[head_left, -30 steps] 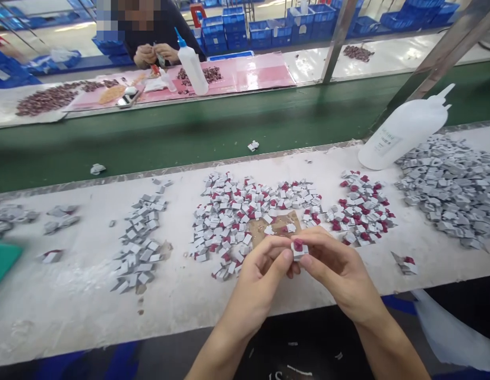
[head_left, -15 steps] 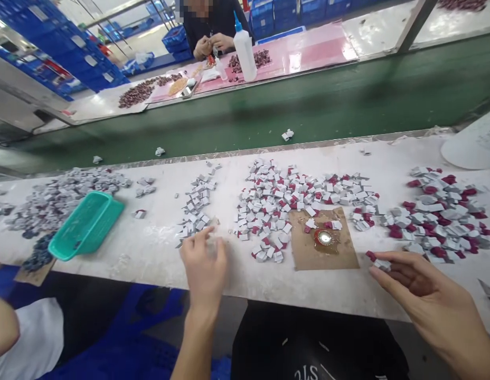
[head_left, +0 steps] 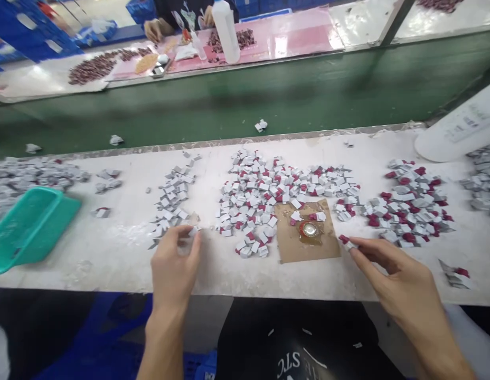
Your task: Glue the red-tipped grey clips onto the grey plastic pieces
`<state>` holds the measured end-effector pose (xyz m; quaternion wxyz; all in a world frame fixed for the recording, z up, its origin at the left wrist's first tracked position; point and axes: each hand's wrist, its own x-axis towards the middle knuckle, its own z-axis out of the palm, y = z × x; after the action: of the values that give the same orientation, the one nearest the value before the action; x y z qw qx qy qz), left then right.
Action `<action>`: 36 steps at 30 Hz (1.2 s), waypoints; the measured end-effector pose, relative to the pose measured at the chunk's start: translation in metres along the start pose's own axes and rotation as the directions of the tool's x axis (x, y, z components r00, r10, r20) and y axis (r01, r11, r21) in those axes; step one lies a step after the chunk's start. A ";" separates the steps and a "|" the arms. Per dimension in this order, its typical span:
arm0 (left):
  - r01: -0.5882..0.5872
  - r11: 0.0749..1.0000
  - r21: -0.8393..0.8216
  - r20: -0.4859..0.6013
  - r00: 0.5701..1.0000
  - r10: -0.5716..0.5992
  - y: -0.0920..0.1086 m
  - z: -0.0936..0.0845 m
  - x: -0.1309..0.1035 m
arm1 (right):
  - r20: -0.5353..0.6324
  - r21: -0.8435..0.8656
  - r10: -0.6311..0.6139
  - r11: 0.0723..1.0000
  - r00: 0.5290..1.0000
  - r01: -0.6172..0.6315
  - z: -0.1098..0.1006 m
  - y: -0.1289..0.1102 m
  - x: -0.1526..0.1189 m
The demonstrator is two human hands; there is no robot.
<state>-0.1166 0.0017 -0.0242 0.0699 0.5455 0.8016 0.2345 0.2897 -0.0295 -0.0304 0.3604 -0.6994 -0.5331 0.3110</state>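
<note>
My left hand (head_left: 176, 261) pinches a small grey-white piece (head_left: 195, 230) between thumb and forefinger, just above the table. Close beside it lies a narrow heap of plain grey-white pieces (head_left: 174, 192). Between the thumb and fingers of my right hand (head_left: 395, 272) is a small grey piece with a dark red end (head_left: 348, 243). That hand is right of a brown cardboard square (head_left: 286, 248). On the cardboard sit a round red-rimmed dish (head_left: 309, 229) in a wet brownish patch and a couple of grey-and-red pieces (head_left: 317, 216).
A wide heap of grey-and-red pieces (head_left: 248, 195) spreads behind the cardboard, another (head_left: 415, 206) to its right. A green basket (head_left: 35, 227) stands at left, a large white bottle (head_left: 459, 126) at right. Across the green strip (head_left: 189, 105) a person works at a pink-covered table (head_left: 292, 37).
My left hand has closed its thumb and forefinger on a small grey-white piece. My right hand still holds its piece. The view has shifted, and the person opposite has moved their hands apart.
</note>
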 end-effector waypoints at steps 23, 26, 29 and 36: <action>0.200 0.843 -0.499 0.076 0.979 -0.188 0.027 0.011 -0.031 | 0.050 0.079 -0.375 0.925 0.926 0.371 0.033 -0.047 0.017; 0.165 0.805 -0.570 0.072 0.986 -0.151 0.048 0.008 -0.031 | 0.021 0.194 -0.264 0.947 0.964 0.255 0.030 -0.049 0.015; 0.095 0.744 -0.661 0.164 0.986 0.020 0.081 0.007 -0.032 | 0.013 0.403 -0.118 0.909 0.993 0.103 0.027 -0.049 0.014; 0.354 0.427 -0.832 0.512 0.787 0.344 0.157 0.025 -0.038 | 0.122 0.681 0.010 0.727 0.993 -0.091 0.024 -0.049 0.015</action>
<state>0.0397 0.0212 0.0198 0.6086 0.4616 0.4781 0.4335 0.2478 -0.0027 -0.0029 0.5545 -0.5133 -0.3806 0.5331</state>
